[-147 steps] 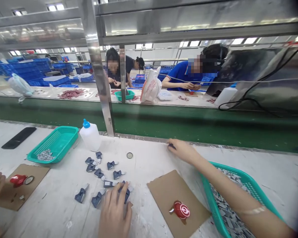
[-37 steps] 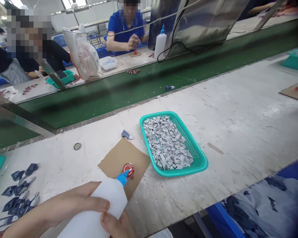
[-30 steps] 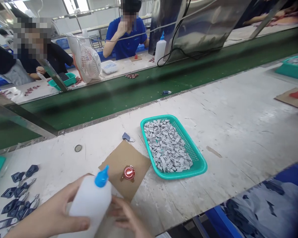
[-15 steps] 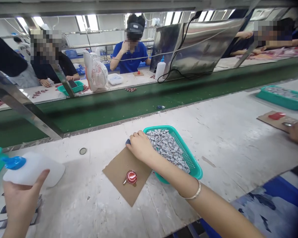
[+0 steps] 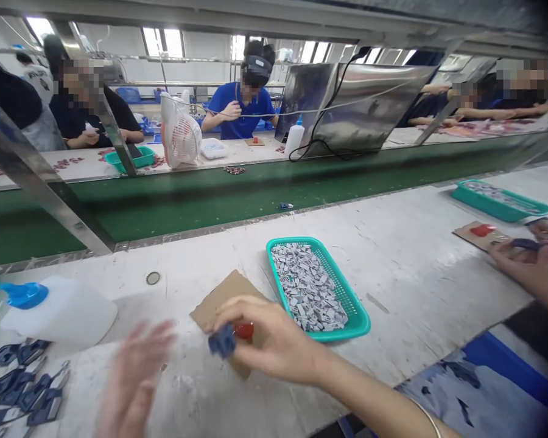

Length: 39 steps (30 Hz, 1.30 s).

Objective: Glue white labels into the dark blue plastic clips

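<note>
While the right hand pinches the dark-blue part, the spread left hand beside it should lend support.

Left hand: held free, fingers extended upward and slightly parted, thumb lower; outline blurred.
Left forearm: cut off by the lower edge of view.
Right hand: fingers curled over, thumb beneath, closed in a pinching grip.
Right wrist: nearly in line with the forearm.
Right forearm: bare, slanting in from the lower right.
Hands: near each other, apart.
</note>
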{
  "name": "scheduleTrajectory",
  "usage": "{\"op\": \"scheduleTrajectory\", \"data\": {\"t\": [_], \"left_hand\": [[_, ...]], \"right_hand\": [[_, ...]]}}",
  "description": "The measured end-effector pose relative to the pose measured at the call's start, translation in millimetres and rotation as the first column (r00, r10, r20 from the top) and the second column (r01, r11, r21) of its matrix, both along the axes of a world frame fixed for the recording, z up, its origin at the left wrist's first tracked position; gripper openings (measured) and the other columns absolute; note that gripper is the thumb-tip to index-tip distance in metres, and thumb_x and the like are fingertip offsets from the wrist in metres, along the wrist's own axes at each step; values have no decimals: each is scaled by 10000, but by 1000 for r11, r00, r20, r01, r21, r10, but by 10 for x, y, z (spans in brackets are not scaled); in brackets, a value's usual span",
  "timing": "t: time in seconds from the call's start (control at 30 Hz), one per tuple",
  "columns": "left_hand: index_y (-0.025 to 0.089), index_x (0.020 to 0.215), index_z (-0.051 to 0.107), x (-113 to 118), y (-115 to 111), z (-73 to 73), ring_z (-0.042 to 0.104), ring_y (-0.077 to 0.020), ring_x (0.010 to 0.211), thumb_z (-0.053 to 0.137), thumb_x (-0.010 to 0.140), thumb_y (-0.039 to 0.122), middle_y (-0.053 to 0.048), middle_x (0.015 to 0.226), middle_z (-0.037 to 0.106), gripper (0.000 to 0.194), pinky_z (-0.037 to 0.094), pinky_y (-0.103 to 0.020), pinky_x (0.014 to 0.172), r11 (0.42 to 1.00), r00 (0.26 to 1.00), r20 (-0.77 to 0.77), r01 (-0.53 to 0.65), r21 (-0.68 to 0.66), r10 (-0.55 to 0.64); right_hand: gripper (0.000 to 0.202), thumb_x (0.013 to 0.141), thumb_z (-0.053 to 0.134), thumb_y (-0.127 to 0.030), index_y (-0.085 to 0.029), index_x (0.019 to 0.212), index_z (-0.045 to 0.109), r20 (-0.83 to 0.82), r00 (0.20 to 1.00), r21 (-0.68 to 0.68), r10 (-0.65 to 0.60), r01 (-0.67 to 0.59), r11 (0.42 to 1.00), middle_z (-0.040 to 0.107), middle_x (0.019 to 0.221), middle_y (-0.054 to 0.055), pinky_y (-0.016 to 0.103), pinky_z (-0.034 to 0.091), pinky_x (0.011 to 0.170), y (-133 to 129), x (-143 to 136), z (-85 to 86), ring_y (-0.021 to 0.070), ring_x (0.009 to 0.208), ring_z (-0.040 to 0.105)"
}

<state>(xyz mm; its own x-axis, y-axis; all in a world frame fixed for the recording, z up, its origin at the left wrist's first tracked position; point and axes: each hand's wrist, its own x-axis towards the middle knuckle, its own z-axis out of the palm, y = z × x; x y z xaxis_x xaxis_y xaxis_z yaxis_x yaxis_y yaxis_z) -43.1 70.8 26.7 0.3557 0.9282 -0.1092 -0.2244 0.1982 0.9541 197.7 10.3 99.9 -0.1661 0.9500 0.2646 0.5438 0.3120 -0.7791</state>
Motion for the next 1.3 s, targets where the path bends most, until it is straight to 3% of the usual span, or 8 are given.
{"op": "scheduleTrajectory", "data": {"t": [0.1,0.2,0.3,0.4,0.57,0.83,1.0,1.3], "left_hand": [[198,1056,731,481,-341,93,721,-276,866,750,744,560,-127,1002,769,478,571,-336,687,906,957,154,282,-316,-244],[170,858,758,721,-480,121,706,-189,643,853,630,528,-93,783,778,435,526,-248,557,806,919,233,391,-444,-317],[158,812,751,729,-489,93,685,-156,539,867,595,533,-102,772,790,449,513,-227,501,816,933,140,358,-453,-331],[160,841,754,651,-464,47,714,-173,585,870,560,562,-114,817,800,505,539,-227,518,862,952,-4,276,-426,-307],[180,855,754,567,-466,-43,751,-203,686,861,511,614,-71,701,786,565,566,-221,592,867,949,-96,230,-442,-301],[200,874,756,503,-514,-169,758,-208,731,847,540,617,-58,752,790,542,560,-224,618,883,959,-99,199,-426,-264],[195,898,749,486,-543,-208,752,-209,743,829,569,625,-59,752,786,546,546,-229,641,887,954,-96,223,-404,-284],[191,914,743,458,-592,-245,747,-187,733,833,623,561,-40,717,774,480,538,-208,667,881,958,-53,237,-410,-283]], "right_hand": [[289,825,630,-51,-191,1077,654,-54,996,17,73,-73,997,728,1136,50,306,428,1068,-205,-130,21,181,1301,517],[432,825,707,-161,-196,1242,602,71,987,-91,142,-135,987,624,1342,72,338,383,1122,-305,63,122,198,1334,480],[455,890,663,-280,-225,1326,544,226,967,-186,120,-78,979,628,1321,63,351,446,1075,-330,567,177,202,1259,547],[256,972,445,-201,-209,1137,640,563,797,-14,-216,270,963,686,1162,92,428,517,967,-276,1153,41,241,1116,625],[248,900,464,-154,-184,943,706,639,747,-77,-182,298,952,695,1013,127,483,567,812,-125,1634,-340,313,961,675],[254,912,486,-303,-185,920,711,435,834,-133,-340,433,891,695,1052,139,491,542,906,-162,1513,-330,313,1014,667],[322,889,579,-445,-163,942,724,167,889,-352,-426,457,817,742,775,73,338,616,676,-306,1184,-262,223,721,722],[444,768,695,-593,-169,892,736,-63,810,-456,-582,495,739,766,891,105,384,640,738,-399,870,-386,255,800,742]]}}
